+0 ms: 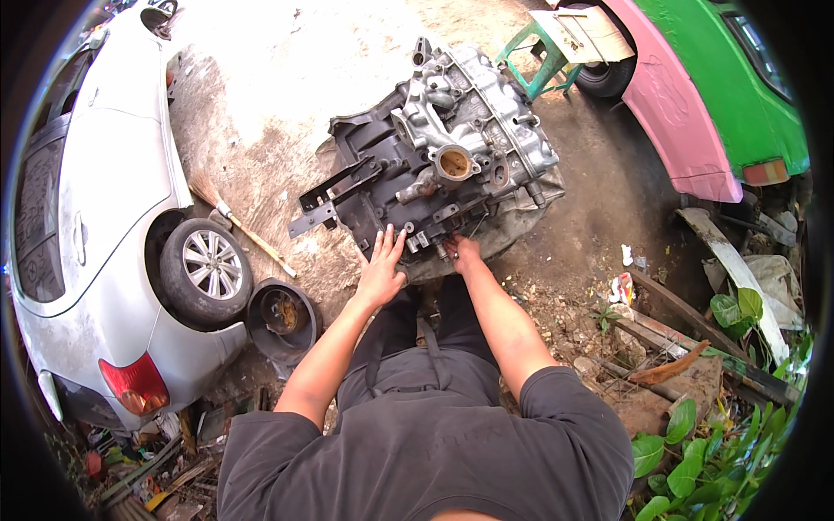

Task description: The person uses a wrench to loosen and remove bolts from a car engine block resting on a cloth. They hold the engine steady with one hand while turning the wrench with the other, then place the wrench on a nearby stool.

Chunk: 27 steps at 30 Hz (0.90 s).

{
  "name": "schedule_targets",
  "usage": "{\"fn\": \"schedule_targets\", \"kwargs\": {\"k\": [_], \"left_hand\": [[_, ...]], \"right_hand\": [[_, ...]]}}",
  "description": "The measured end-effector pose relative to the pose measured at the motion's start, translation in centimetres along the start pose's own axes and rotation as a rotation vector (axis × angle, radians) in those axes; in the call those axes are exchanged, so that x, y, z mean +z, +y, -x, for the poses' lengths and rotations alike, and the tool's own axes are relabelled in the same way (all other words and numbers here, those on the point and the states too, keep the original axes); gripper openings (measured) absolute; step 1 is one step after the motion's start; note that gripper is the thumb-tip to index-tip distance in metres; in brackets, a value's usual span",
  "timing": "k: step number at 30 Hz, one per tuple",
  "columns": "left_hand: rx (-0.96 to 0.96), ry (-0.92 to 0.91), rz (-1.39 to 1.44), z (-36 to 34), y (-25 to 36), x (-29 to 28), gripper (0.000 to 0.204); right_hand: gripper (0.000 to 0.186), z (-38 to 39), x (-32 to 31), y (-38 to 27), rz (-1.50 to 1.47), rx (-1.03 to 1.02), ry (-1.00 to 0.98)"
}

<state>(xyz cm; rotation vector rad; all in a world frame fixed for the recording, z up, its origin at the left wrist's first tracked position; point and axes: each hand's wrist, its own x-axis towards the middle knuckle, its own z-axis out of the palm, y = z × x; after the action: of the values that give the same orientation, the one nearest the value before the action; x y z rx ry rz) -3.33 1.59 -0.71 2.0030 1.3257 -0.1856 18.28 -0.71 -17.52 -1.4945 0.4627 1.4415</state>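
Outdoor yard with bare, stained concrete ground (287, 52), turning to dirt and rubble toward the plants. An engine block (443, 156), grey metal on a dark base plate, lies on a cloth in the middle of the ground. Left of the engine stands a white car (95, 217), with a broom (234, 221) and a round black pan (282, 317) between car and engine. Beyond the engine, a green stool (543, 56); to its right, a pink and green vehicle (695, 113).

A person bends over the engine's near edge. The left hand (380, 265) lies flat on the near side of the base plate, fingers spread and extended, gripping nothing. The right hand (463, 253) touches the engine's near edge just beside it, fingers curled; whether they grip a part cannot be told.
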Motion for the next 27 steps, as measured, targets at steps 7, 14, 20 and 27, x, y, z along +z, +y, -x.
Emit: {"fn": "schedule_targets", "kwargs": {"k": [7,14,20,27], "left_hand": [[-0.005,-0.008,-0.018,0.0,0.1,-0.2,0.095],[0.004,-0.005,-0.011,0.0,0.0,-0.1,0.095],[0.001,-0.018,-0.021,-0.1,0.1,-0.1,0.095],[0.014,-0.013,-0.021,0.0,-0.1,-0.2,0.094]], "right_hand": [[0.016,-0.1,0.1,0.9,0.073,-0.236,-0.005],[0.022,-0.4,-0.5,0.1,0.003,-0.026,0.025],[0.015,-0.4,-0.4,0.5,0.010,-0.147,0.069],[0.010,0.4,0.0,0.0,-0.050,0.048,0.006]]}}
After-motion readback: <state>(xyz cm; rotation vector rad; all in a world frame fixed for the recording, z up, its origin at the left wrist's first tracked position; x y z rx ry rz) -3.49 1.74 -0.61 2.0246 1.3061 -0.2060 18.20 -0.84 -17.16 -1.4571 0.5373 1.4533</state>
